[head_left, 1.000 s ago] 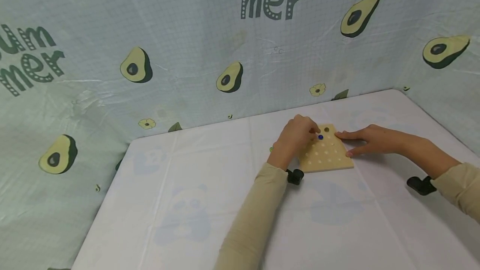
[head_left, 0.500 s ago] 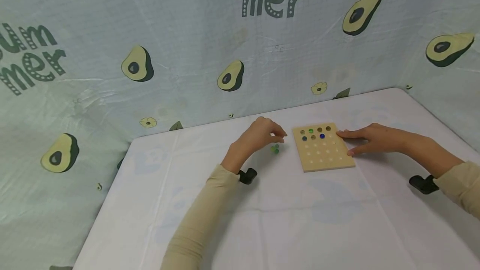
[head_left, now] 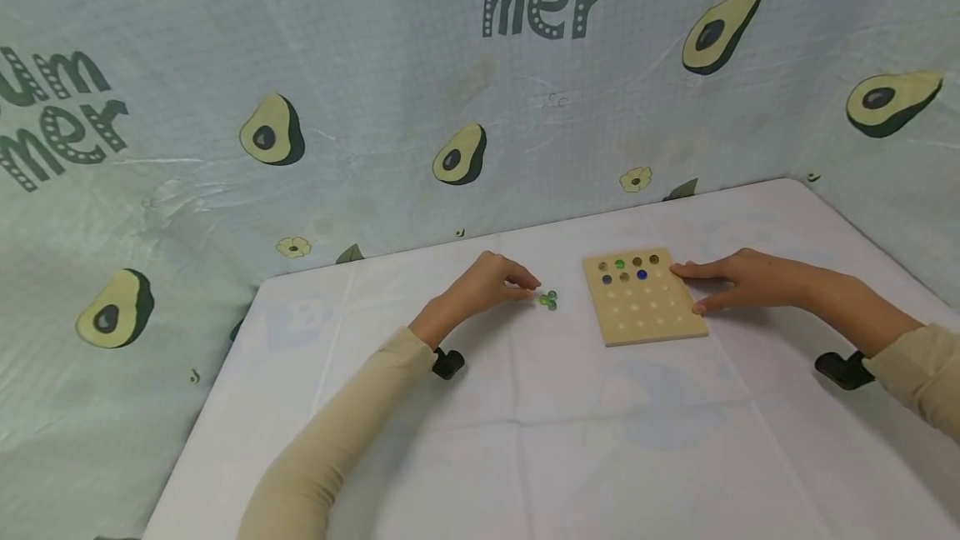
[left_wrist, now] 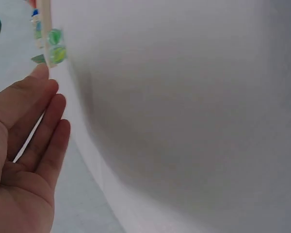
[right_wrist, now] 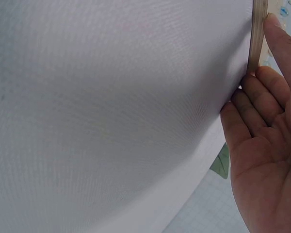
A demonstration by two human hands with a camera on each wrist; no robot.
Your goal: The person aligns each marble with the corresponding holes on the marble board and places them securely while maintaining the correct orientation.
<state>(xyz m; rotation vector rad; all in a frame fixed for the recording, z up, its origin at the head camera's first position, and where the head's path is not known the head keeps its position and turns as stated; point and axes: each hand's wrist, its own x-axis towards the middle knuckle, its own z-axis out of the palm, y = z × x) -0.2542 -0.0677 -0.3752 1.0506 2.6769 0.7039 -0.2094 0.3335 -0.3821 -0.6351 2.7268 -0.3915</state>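
Pale wood makes up the board (head_left: 649,317), which lies flat on the white cloth (head_left: 585,423); seven seated marbles (head_left: 624,277) show in it, four along the far row of dimples and three in the next, the blue marble (head_left: 642,274) being the rightmost of those three; the board's nearer rows look unfilled. A small cluster of loose marbles (head_left: 549,300), mostly green, lies left of the board and apart from it; their exact count is hard to tell.

The step in hand looks like fetching one more marble for the board; the left hand (head_left: 487,280) is left of the board, on the far side of the cluster from it, fingertips just beside the marbles; whether they touch I cannot tell. The next move seems to call for a light pinch on a single marble, without scattering its neighbours, then a carry rightward to the board; being round, a marble could roll if nudged.

The left hand's fingers are extended and loosely gathered, thumb close to the forefinger, nothing visible between them; its sleeve (head_left: 322,465) slants in from the near left of the board. The right hand (head_left: 738,273) rests at the board's right edge, fingers extended, thumb and forefinger spread apart and touching it, apparently to steady it; its bare forearm (head_left: 855,307) reaches in from the right of the board.
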